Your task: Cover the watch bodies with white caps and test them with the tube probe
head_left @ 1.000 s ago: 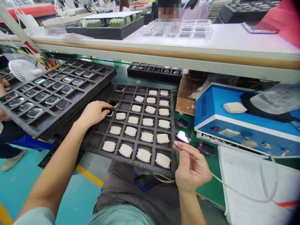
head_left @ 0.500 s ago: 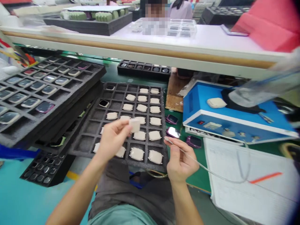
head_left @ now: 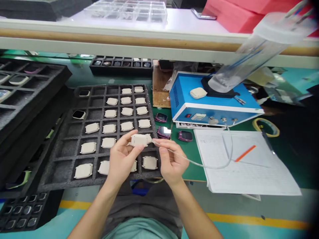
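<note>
Between thumb and fingers, my left hand (head_left: 124, 157) holds a cream watch-shaped case (head_left: 139, 140) over the black foam tray (head_left: 72, 128). My right hand (head_left: 173, 159) pinches the end of a thin clear tube (head_left: 196, 163), its tip close to the case's right side; whether they touch is unclear. The tube runs to the front of a blue machine (head_left: 211, 108). Many compartments of the tray hold similar cream cases, such as one at the front right (head_left: 150, 162). Two dark-screened watches (head_left: 79, 115) lie in its left part. My hands hide some compartments.
Purple watches (head_left: 185, 135) lie right of the tray. Papers (head_left: 249, 176) with an orange stick (head_left: 245, 153) are at the right. Stacked foam trays (head_left: 45, 99) stand left. A shelf edge (head_left: 124, 41) crosses behind, and a clear cylinder (head_left: 246, 56) leans over the machine.
The view has shifted right and down. My hands have come closer together, bringing the cream case and the tube tip near each other. Both are still held.
</note>
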The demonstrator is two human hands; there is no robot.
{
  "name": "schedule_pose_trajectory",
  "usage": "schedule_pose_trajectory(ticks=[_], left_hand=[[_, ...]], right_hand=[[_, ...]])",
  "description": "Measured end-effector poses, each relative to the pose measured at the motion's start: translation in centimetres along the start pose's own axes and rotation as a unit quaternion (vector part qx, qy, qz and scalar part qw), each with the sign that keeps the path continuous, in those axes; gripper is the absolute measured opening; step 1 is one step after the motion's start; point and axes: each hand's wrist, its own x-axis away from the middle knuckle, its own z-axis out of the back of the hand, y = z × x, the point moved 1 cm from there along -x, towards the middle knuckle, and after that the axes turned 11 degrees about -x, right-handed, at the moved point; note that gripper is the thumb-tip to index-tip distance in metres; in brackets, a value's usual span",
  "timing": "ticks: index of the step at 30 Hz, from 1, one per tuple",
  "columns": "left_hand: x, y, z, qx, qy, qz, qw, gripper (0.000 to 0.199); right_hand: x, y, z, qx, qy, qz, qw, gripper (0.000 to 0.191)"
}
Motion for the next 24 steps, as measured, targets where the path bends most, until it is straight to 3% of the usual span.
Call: schedule_pose_trajectory(ticks=[4, 10, 24], left_hand=[[0.11, -0.22, 0.03, -0.008, 0.016, 0.002, 1.000, 0.044], [0.31, 0.06, -0.25, -0.011, -0.016, 0.003, 1.000, 0.043], [0.49, 0.02, -0.37, -0.018, -0.019, -0.023, 0.999, 0.036]], right_hand=[[0.08, 0.03, 0.02, 0.004, -0.008, -0.004, 1.000, 0.012], [-0.06, -0.05, -0.01, 0.001, -0.011, -0.003, 1.000, 0.015], [-0.14, -0.13, 0.09, 0.007, -0.006, -0.001, 1.000, 0.017]])
